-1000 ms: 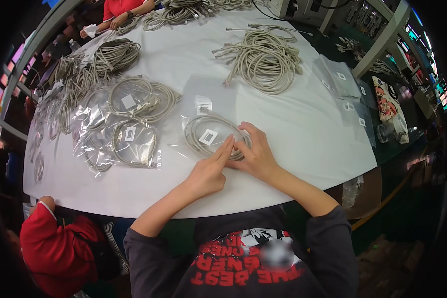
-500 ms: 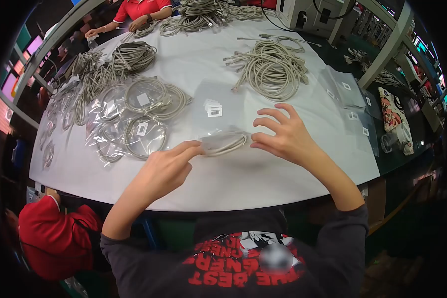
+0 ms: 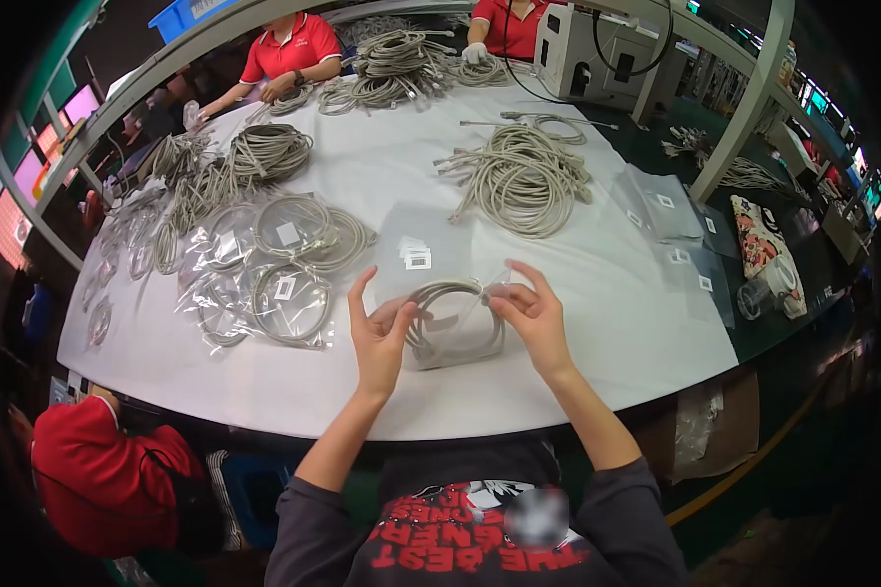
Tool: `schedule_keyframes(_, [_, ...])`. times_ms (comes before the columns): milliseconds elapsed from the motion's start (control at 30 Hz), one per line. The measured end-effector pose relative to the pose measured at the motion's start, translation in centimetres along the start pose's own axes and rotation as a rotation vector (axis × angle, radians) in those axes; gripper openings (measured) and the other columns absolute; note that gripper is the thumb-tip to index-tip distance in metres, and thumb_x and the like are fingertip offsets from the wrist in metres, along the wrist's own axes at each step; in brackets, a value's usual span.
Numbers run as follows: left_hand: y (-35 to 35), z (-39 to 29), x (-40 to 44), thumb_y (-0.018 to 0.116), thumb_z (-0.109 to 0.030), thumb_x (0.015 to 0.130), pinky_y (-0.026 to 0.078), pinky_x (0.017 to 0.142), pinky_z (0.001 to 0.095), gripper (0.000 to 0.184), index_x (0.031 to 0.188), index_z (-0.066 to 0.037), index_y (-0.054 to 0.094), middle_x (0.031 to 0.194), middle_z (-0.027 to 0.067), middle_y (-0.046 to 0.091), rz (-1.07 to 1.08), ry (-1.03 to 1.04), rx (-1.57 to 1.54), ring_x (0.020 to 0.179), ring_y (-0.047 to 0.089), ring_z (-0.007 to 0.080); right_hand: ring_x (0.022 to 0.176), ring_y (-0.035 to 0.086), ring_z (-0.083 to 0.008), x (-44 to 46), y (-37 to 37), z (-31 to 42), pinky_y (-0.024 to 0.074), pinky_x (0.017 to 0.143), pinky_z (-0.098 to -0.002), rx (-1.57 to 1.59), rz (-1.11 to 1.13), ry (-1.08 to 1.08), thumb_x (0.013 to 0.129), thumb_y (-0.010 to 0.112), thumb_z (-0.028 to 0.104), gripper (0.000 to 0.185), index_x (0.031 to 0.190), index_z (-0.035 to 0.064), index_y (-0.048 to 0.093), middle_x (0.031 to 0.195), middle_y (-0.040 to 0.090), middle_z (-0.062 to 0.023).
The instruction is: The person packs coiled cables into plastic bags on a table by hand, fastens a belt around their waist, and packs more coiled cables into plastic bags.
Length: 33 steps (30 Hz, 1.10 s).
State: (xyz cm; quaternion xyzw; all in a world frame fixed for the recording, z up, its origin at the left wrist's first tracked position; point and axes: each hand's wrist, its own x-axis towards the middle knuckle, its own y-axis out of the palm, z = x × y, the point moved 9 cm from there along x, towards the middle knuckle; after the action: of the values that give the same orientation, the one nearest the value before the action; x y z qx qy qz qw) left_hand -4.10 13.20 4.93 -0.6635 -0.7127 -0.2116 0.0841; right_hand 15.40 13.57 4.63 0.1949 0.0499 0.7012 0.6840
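Note:
A coiled grey cable in a clear plastic bag (image 3: pixel 457 331) is held upright between my hands over the white table. My left hand (image 3: pixel 379 338) pinches its left side between thumb and fingers. At the top right, my right hand (image 3: pixel 530 310) grips the bag's edge, near the cable end. Behind the bag lies a flat stack of clear bags with white labels (image 3: pixel 416 256). To the left, bagged cable coils (image 3: pixel 292 301) with labels are piled together. A heap of loose grey cables (image 3: pixel 524 183) sits beyond my right hand.
More cable bundles lie at the back left (image 3: pixel 269 150) and far edge (image 3: pixel 396 64) of the white table (image 3: pixel 597 342). Empty bags (image 3: pixel 668 210) rest at the right edge. Two people in red work across the table; another person in red (image 3: pixel 113 470) is at lower left.
The bagged coil has been lifted and tipped upright, its label no longer visible. My left hand has turned up, and my right hand has closed on the bag.

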Motion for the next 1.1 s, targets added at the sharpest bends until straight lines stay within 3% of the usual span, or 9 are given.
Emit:
schedule_keyframes(200, [0.5,-0.1,-1.3,0.056,-0.007,0.086,0.042,0.071,0.0222,0.013,0.093,0.003,0.06,0.082,0.0079,0.062,-0.212,-0.061,-0.111,0.071,0.055,0.0112,0.083,0.054,-0.0096,-0.6,0.9,-1.4,0.0416,0.079,-0.0225,-0.011,-0.048,0.111,0.082,0.059,0.006,0.016,0.096,-0.0018,0.063,0.09,0.063,-0.0053])
schedule_keyframes(467, [1.9,-1.1,-1.1,0.058,0.0,0.081,0.042,0.061,0.02,0.005,0.085,0.003,0.061,0.078,0.0069,0.061,0.073,0.001,-0.017,0.068,0.055,0.0098,0.079,0.055,-0.0102,-0.1,1.4,-0.2,0.0436,0.073,-0.0225,-0.083,0.126,0.071,0.075,0.063,-0.002,0.011,0.087,-0.0022,0.066,0.087,0.063,-0.0057])
schedule_keyframes(633, [2.3,-2.2,-1.5,0.06,0.005,0.077,0.043,0.057,0.0201,0.007,0.084,0.002,0.061,0.079,0.0072,0.062,0.177,0.205,0.299,0.065,0.055,0.0096,0.076,0.057,-0.0121,-0.6,2.1,0.7,0.0452,0.069,-0.0232,-0.321,0.226,-0.043,0.07,0.066,-0.007,0.011,0.08,-0.0023,0.066,0.082,0.063,-0.0072])
schedule_keyframes(700, [2.8,-3.2,-2.1,0.059,0.006,0.077,0.044,0.057,0.0213,0.008,0.084,0.004,0.06,0.082,0.0089,0.062,0.223,0.399,0.415,0.067,0.056,0.0103,0.077,0.057,-0.0123,-0.9,2.4,0.7,0.0453,0.069,-0.0234,-0.382,0.202,-0.074,0.069,0.067,-0.006,0.011,0.08,-0.0021,0.066,0.082,0.062,-0.0073])
schedule_keyframes(867, [3.4,-2.6,-1.4,0.06,0.006,0.076,0.046,0.059,0.023,0.009,0.085,0.004,0.059,0.082,0.0096,0.062,0.273,0.412,0.537,0.069,0.058,0.0109,0.077,0.058,-0.0126,-0.7,2.6,1.4,0.0454,0.07,-0.0236,-0.562,0.133,-0.192,0.072,0.067,-0.002,0.009,0.08,-0.0017,0.066,0.081,0.063,-0.0068])
schedule_keyframes(933, [2.6,-1.9,0.4,0.06,0.003,0.078,0.046,0.06,0.0229,0.007,0.085,0.003,0.06,0.083,0.0089,0.062,0.228,0.228,0.394,0.07,0.059,0.0112,0.078,0.058,-0.0124,-0.3,2.3,1.6,0.0454,0.071,-0.0235,-0.592,0.118,-0.218,0.074,0.066,0.0,0.008,0.081,-0.0017,0.066,0.082,0.063,-0.0065])
schedule_keyframes(1000, [2.4,-1.8,1.0,0.06,0.002,0.079,0.046,0.061,0.0228,0.007,0.086,0.003,0.061,0.083,0.0086,0.062,0.208,0.144,0.32,0.07,0.059,0.0113,0.078,0.057,-0.0119,0.5,-0.2,0.6,0.0449,0.071,-0.0229,-0.173,-0.047,-0.034,0.078,0.064,0.006,0.01,0.083,-0.0017,0.066,0.083,0.063,-0.006])
schedule_keyframes(1033, [1.5,-1.7,1.3,0.06,0.001,0.08,0.045,0.061,0.0223,0.007,0.086,0.002,0.061,0.083,0.008,0.062,0.109,0.077,0.182,0.07,0.058,0.0109,0.079,0.057,-0.0116,0.5,-1.1,-0.3,0.0446,0.071,-0.0226,0.038,-0.127,0.062,0.08,0.063,0.009,0.012,0.085,-0.0017,0.066,0.084,0.063,-0.0058])
schedule_keyframes(1100, [-0.1,-0.8,1.3,0.06,-0.002,0.082,0.044,0.062,0.0213,0.007,0.087,0.001,0.062,0.083,0.0068,0.062,-0.084,-0.066,-0.095,0.069,0.056,0.01,0.079,0.057,-0.0114,0.2,-1.4,-0.9,0.0445,0.071,-0.0224,0.006,-0.139,0.053,0.082,0.061,0.011,0.014,0.086,-0.0018,0.066,0.085,0.063,-0.0056])
